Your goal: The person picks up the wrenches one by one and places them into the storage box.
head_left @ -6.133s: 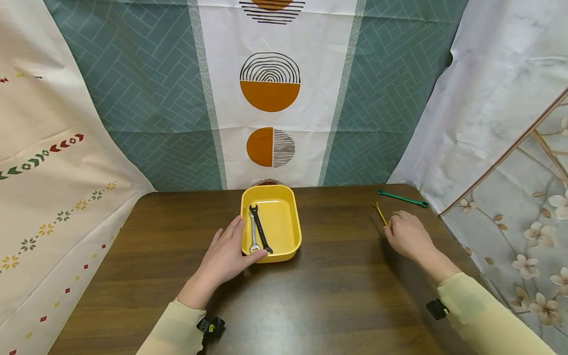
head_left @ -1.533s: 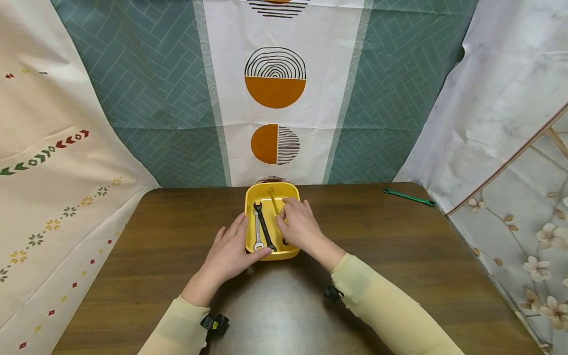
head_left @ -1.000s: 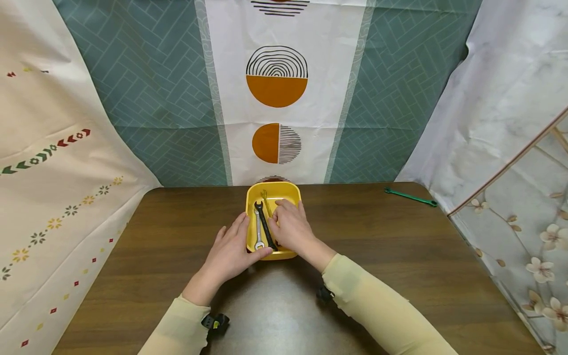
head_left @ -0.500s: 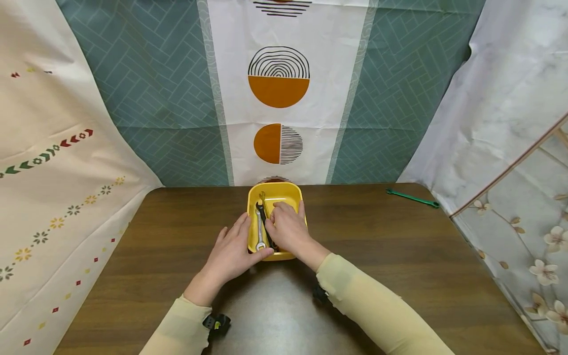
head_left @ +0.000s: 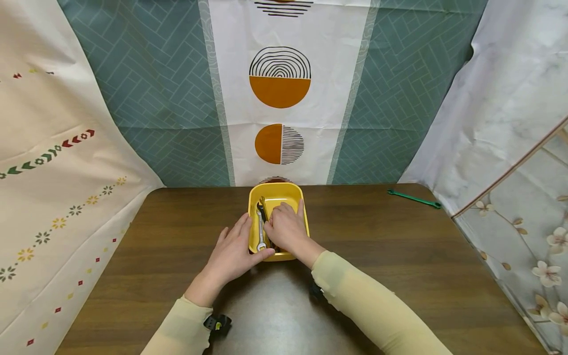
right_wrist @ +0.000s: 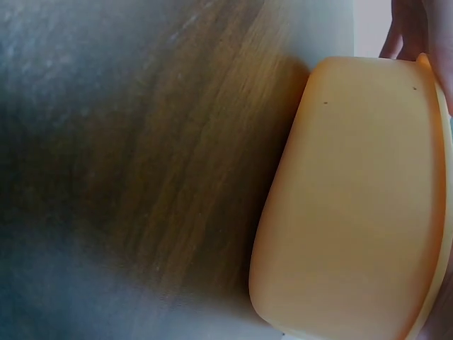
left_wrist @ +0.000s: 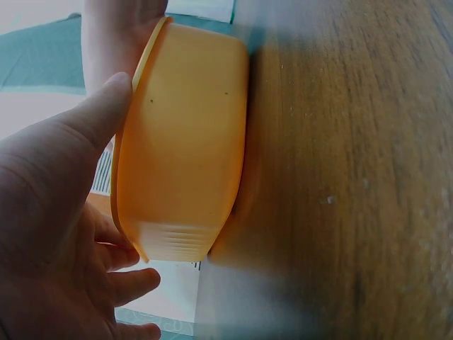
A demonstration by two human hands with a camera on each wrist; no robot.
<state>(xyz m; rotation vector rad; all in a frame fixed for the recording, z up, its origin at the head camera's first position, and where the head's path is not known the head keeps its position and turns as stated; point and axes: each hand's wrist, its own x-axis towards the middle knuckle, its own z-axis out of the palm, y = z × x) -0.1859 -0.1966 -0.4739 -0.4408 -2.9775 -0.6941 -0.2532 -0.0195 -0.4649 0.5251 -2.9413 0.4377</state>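
A small yellow plastic container (head_left: 277,191) stands near the table's back edge. Inside lie a silver wrench (head_left: 260,230) along the left and a black wrench (head_left: 260,209) beside it, partly covered. My right hand (head_left: 287,230) reaches into the container and grips a gold-yellow wrench (head_left: 264,203), whose open end sticks out past the fingers next to the black one. Its lower part is hidden by the hand. My left hand (head_left: 231,252) rests against the left and front rim, thumb on the front edge. The container's outer wall (left_wrist: 184,134) fills the left wrist view.
A green wrench (head_left: 414,198) lies at the back right of the brown wooden table (head_left: 364,231). Patterned cloths hang behind the table (head_left: 177,98) and along both sides. Dark wrist cameras sit under both sleeves.
My right hand has carried the gold-yellow wrench from the table's right side into the container, then shifted it left toward the black wrench. My left hand has stayed on the rim.
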